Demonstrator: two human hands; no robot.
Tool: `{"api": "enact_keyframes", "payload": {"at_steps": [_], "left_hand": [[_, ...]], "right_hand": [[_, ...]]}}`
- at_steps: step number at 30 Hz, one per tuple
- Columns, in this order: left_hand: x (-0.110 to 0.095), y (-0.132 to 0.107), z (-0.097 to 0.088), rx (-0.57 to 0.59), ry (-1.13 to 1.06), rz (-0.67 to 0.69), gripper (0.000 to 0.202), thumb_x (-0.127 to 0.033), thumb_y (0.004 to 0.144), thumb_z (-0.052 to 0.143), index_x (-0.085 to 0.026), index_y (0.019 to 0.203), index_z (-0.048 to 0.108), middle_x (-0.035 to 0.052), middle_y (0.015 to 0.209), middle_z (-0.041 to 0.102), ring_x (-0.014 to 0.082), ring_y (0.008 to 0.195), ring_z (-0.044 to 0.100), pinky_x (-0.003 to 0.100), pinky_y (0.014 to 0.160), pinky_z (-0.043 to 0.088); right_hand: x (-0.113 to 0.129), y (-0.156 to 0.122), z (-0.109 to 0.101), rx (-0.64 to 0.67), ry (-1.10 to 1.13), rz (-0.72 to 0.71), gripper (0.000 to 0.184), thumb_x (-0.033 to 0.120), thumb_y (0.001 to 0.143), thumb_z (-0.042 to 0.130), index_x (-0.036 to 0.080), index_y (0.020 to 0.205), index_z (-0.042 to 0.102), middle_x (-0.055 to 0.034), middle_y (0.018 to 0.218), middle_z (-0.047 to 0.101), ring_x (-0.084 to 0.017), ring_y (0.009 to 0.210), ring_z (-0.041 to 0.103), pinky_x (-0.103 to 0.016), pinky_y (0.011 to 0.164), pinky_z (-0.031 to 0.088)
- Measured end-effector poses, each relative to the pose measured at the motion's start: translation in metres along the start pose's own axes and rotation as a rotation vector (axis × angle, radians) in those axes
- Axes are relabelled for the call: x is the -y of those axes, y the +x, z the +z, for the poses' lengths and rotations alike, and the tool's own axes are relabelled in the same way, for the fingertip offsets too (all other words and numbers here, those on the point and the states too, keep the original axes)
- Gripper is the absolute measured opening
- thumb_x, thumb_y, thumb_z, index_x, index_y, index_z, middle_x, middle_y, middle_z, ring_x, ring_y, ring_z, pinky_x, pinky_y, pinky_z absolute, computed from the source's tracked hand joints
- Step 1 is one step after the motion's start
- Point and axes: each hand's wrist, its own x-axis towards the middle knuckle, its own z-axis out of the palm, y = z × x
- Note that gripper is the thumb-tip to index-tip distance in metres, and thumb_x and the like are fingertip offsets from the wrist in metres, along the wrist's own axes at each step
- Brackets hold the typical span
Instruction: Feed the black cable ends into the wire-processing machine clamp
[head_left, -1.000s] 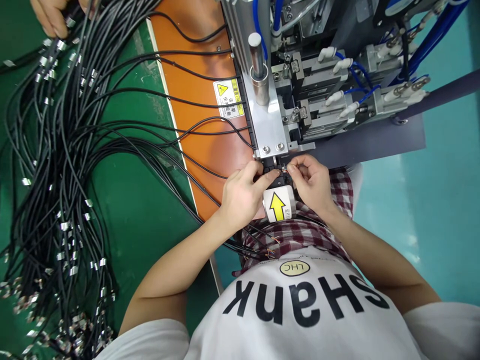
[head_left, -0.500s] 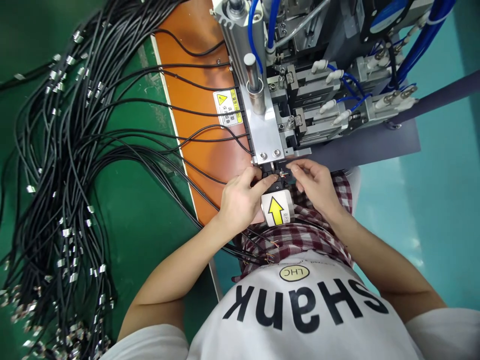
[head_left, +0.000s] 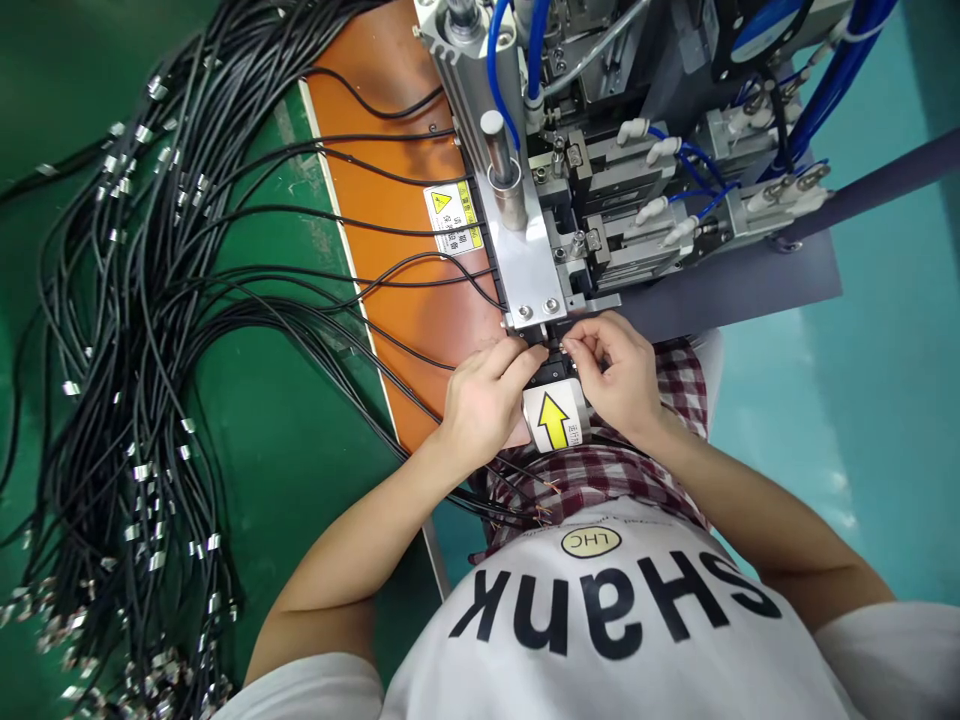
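My left hand [head_left: 484, 400] is closed at the near end of the machine's track, thumb and index fingertip pressed down there. A black cable [head_left: 427, 352] runs in under this hand, and its gripped part is hidden by the fingers. My right hand [head_left: 619, 375] faces it from the other side, thumb and index finger pinched on the cable's thin wire ends, which are mostly covered. Both sets of fingertips nearly meet over the black fixture [head_left: 553, 372]. Just below it lies a white label [head_left: 553, 418] with a yellow arrow.
Several black cables cross the orange board [head_left: 405, 300] into the machine [head_left: 525, 240]. A large cable bundle [head_left: 150, 300] with silvery ends lies on the green surface [head_left: 277, 400] at left. Air cylinders [head_left: 622, 190] with blue hoses stand at right. More cables with bare ends [head_left: 544, 512] hang by my lap.
My right hand has moved left and closed on the thin coloured wires that showed beside my left thumb. My left hand stays almost in place.
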Motion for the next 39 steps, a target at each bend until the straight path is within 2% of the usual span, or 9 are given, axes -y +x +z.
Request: {"api": "enact_keyframes", "payload": {"at_steps": [4, 8, 10, 15, 19, 25, 30, 35, 39], "left_hand": [[0.001, -0.001, 0.000, 0.012, 0.024, 0.013, 0.033, -0.021, 0.105, 0.036, -0.017, 0.119, 0.065, 0.0104, 0.108, 0.069, 0.0201, 0.098, 0.065, 0.032, 0.081, 0.053], [0.002, -0.001, -0.001, 0.001, 0.035, 0.032, 0.032, -0.017, 0.104, 0.039, -0.016, 0.120, 0.066, 0.0115, 0.113, 0.070, 0.0213, 0.102, 0.067, 0.033, 0.083, 0.054], [0.003, -0.001, -0.001, -0.002, 0.030, 0.032, 0.032, -0.015, 0.103, 0.040, -0.016, 0.120, 0.066, 0.0112, 0.113, 0.070, 0.0210, 0.101, 0.067, 0.033, 0.083, 0.055], [0.006, 0.000, 0.001, -0.012, -0.013, 0.031, 0.029, -0.016, 0.102, 0.043, -0.016, 0.119, 0.067, 0.0110, 0.111, 0.070, 0.0212, 0.101, 0.068, 0.034, 0.085, 0.056], [0.006, 0.001, 0.001, -0.013, -0.044, 0.018, 0.029, -0.015, 0.102, 0.043, -0.017, 0.117, 0.067, 0.0098, 0.110, 0.071, 0.0200, 0.101, 0.067, 0.033, 0.085, 0.056], [0.005, 0.002, 0.001, -0.008, -0.029, 0.009, 0.028, -0.014, 0.101, 0.042, -0.018, 0.116, 0.066, 0.0085, 0.109, 0.071, 0.0187, 0.097, 0.066, 0.031, 0.081, 0.053], [0.001, -0.001, 0.001, -0.052, 0.101, 0.021, 0.026, -0.016, 0.099, 0.050, -0.022, 0.116, 0.068, 0.0091, 0.106, 0.070, 0.0239, 0.101, 0.061, 0.038, 0.082, 0.045], [-0.002, -0.004, 0.002, -0.062, 0.089, 0.019, 0.029, -0.018, 0.101, 0.046, -0.019, 0.122, 0.066, 0.0103, 0.102, 0.063, 0.0212, 0.092, 0.058, 0.033, 0.077, 0.049], [-0.002, -0.005, 0.003, -0.048, 0.059, 0.018, 0.032, -0.014, 0.101, 0.042, -0.015, 0.122, 0.065, 0.0108, 0.104, 0.062, 0.0203, 0.094, 0.060, 0.031, 0.079, 0.053]], "right_hand": [[-0.002, 0.000, 0.003, 0.011, -0.002, 0.112, 0.009, 0.024, 0.093, 0.060, 0.020, 0.086, 0.064, -0.0023, 0.083, 0.062, -0.014, 0.068, 0.054, -0.029, 0.066, 0.043], [-0.010, 0.008, 0.002, 0.214, 0.377, 0.501, 0.019, 0.036, 0.091, 0.063, 0.018, 0.083, 0.064, 0.0008, 0.067, 0.056, -0.011, 0.053, 0.045, -0.026, 0.051, 0.035], [-0.014, 0.011, 0.000, 0.283, 0.514, 0.607, 0.024, 0.040, 0.090, 0.066, 0.017, 0.082, 0.065, 0.0022, 0.064, 0.053, -0.009, 0.049, 0.041, -0.026, 0.048, 0.031], [-0.005, -0.002, -0.005, 0.050, 0.297, 0.332, 0.018, 0.038, 0.091, 0.067, 0.020, 0.093, 0.066, 0.0008, 0.073, 0.057, -0.011, 0.059, 0.049, -0.027, 0.057, 0.040], [0.001, -0.009, -0.004, 0.018, 0.173, 0.137, 0.011, 0.031, 0.092, 0.064, 0.021, 0.088, 0.066, -0.0018, 0.083, 0.059, -0.013, 0.066, 0.052, -0.028, 0.062, 0.042], [-0.027, -0.001, -0.002, 0.247, 0.299, 0.466, 0.016, 0.034, 0.091, 0.062, 0.020, 0.084, 0.060, 0.0029, 0.062, 0.054, -0.011, 0.050, 0.047, -0.027, 0.051, 0.036], [-0.036, -0.006, -0.008, 0.167, 0.338, 0.493, 0.020, 0.040, 0.091, 0.064, 0.021, 0.089, 0.062, 0.0034, 0.062, 0.055, -0.012, 0.051, 0.052, -0.027, 0.053, 0.039], [-0.020, 0.002, -0.009, 0.248, 0.577, 0.562, 0.034, 0.054, 0.090, 0.065, 0.020, 0.090, 0.066, -0.0001, 0.082, 0.064, -0.009, 0.054, 0.053, -0.027, 0.054, 0.039], [-0.013, 0.013, -0.008, 0.292, 0.591, 0.561, 0.036, 0.055, 0.086, 0.070, 0.019, 0.085, 0.066, -0.0001, 0.080, 0.063, -0.010, 0.055, 0.053, -0.026, 0.056, 0.041]]}}
